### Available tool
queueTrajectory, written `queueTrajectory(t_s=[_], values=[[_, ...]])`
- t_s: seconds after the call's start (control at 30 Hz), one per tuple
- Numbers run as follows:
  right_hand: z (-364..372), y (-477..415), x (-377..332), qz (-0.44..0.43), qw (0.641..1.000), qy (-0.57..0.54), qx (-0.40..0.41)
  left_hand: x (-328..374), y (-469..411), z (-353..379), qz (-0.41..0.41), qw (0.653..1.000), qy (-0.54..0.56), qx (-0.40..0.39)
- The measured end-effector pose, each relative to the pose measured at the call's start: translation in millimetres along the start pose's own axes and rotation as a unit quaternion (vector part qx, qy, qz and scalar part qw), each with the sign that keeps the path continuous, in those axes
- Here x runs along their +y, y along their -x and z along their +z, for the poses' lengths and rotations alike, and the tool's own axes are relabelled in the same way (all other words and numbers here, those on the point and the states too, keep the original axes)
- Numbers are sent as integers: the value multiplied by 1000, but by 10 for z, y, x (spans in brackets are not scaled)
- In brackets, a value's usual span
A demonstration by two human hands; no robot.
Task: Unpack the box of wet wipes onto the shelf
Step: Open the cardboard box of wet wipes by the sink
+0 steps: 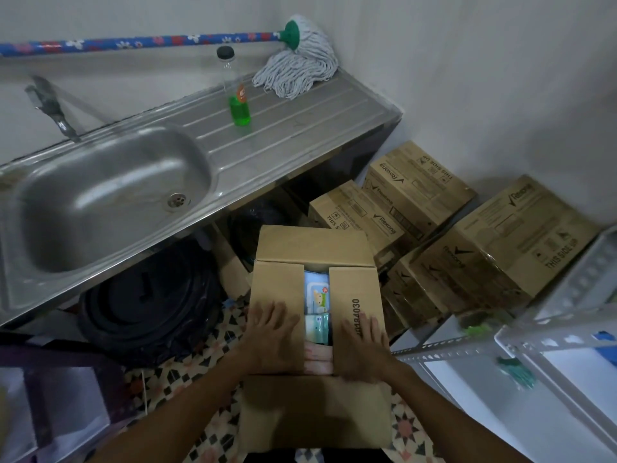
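A brown cardboard box [354, 289] stands on the patterned floor in front of me, its far and near outer flaps folded out. Two inner flaps lie nearly flat, with a gap between them. Through the gap show packs of wet wipes [316, 295], blue, green and pink. My left hand [272, 335] lies flat on the left inner flap with fingers spread. My right hand [362, 345] lies flat on the right inner flap. The white metal shelf [521, 339] stands at the lower right.
A steel sink [100, 202] with a drainboard is at the left, bearing a green bottle [238, 105] and a mop [297, 71]. Several brown Rexona cartons [500, 242] are stacked at the right. A black round tub [147, 302] sits under the sink.
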State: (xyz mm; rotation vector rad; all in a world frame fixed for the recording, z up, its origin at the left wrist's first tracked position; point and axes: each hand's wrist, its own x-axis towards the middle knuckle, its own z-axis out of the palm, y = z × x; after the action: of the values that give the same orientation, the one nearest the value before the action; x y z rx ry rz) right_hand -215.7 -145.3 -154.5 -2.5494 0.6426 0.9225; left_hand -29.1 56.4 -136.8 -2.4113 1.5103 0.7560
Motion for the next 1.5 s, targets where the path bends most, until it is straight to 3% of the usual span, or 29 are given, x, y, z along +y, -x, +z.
queueTrajectory(t_s=[0.2, 0.33, 0.5, 0.63, 0.73, 0.93, 1.03, 1.2, 1.5], values=[[-333, -12, -165, 39, 991, -118, 43, 417, -105, -46, 52, 995, -32, 73], [-346, -41, -244, 58, 989, -127, 54, 557, -52, -292, -47, 983, -14, 180], [-324, -43, -236, 62, 989, -122, 56, 498, 39, -769, -181, 932, 11, 313], [-378, -14, -233, 59, 988, -133, 53, 428, 24, -874, -268, 902, 27, 338], [-395, 10, -245, 70, 986, -138, 64, 411, 43, -854, -323, 890, 44, 320], [-387, 18, -270, 67, 987, -124, 78, 494, 51, -658, -365, 899, 114, 214], [-378, 31, -263, 73, 985, -119, 98, 524, 39, -601, -393, 888, 125, 205], [-350, 73, -280, 86, 982, -108, 127, 467, 51, -502, -369, 904, 76, 202], [-385, 25, -399, 123, 979, -120, 106, 464, -4, -218, -320, 921, 101, 196]])
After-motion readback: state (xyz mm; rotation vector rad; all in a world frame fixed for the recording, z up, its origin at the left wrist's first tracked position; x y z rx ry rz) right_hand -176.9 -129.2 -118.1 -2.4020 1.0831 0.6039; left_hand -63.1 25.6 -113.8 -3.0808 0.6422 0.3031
